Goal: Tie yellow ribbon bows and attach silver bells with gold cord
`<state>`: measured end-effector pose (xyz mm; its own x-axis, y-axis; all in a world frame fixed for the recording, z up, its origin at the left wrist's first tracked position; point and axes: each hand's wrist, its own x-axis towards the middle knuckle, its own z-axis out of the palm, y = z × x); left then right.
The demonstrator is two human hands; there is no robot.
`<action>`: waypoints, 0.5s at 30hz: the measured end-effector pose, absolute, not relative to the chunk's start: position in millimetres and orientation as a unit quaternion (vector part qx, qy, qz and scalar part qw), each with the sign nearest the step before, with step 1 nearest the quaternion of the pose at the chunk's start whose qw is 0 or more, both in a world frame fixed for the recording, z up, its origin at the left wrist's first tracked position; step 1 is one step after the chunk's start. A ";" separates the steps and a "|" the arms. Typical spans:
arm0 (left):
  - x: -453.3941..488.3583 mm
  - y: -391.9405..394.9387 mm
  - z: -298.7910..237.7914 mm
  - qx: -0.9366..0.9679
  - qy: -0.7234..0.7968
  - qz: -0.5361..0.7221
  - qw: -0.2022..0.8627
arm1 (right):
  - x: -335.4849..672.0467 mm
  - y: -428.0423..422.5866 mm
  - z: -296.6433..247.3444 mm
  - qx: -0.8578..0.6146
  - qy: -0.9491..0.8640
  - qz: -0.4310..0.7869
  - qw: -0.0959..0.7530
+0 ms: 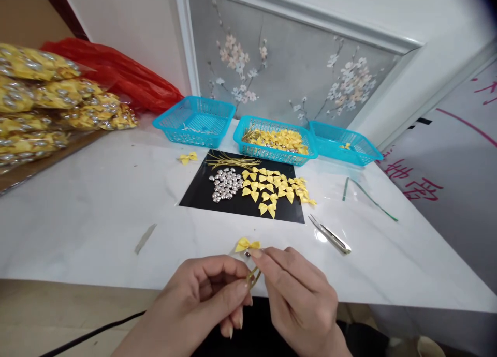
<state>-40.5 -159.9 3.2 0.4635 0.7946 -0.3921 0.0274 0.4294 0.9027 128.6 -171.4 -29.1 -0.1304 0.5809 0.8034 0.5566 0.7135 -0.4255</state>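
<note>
In front of me, at the near edge of the white table, my left hand pinches a gold cord between thumb and forefinger. The cord bends into a small loop between my two hands. My right hand is closed at the loop's other side, its fingertips on the cord. Just beyond those fingertips are a small silver bead and a yellow ribbon bow. Whether the bead and bow are attached to the cord, I cannot tell. My right thumb is mostly hidden.
A black mat carries silver beads, yellow bows and gold cords. Blue baskets line the back. Thread snips lie right, near a green strip. Bagged bows are piled left.
</note>
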 end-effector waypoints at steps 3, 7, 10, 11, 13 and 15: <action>-40.4 -160.3 5.3 0.452 0.447 0.275 0.721 | 129.9 -170.5 -29.1 -0.398 -0.739 0.005 0.543; -36.4 -162.5 7.1 0.437 0.466 0.312 0.703 | 130.6 -171.0 -29.0 -0.398 -0.741 -0.003 0.540; -33.8 -163.5 7.7 0.425 0.478 0.333 0.693 | 129.2 -171.7 -28.7 -0.390 -0.743 -0.008 0.543; -33.8 -163.4 7.5 0.424 0.480 0.334 0.692 | 128.7 -171.8 -29.0 -0.389 -0.745 -0.011 0.542; -35.5 -162.3 6.2 0.424 0.478 0.329 0.696 | 128.0 -171.9 -30.1 -0.389 -0.749 -0.023 0.535; -38.7 -160.7 3.9 0.428 0.468 0.315 0.706 | 127.8 -171.8 -32.0 -0.387 -0.757 -0.037 0.525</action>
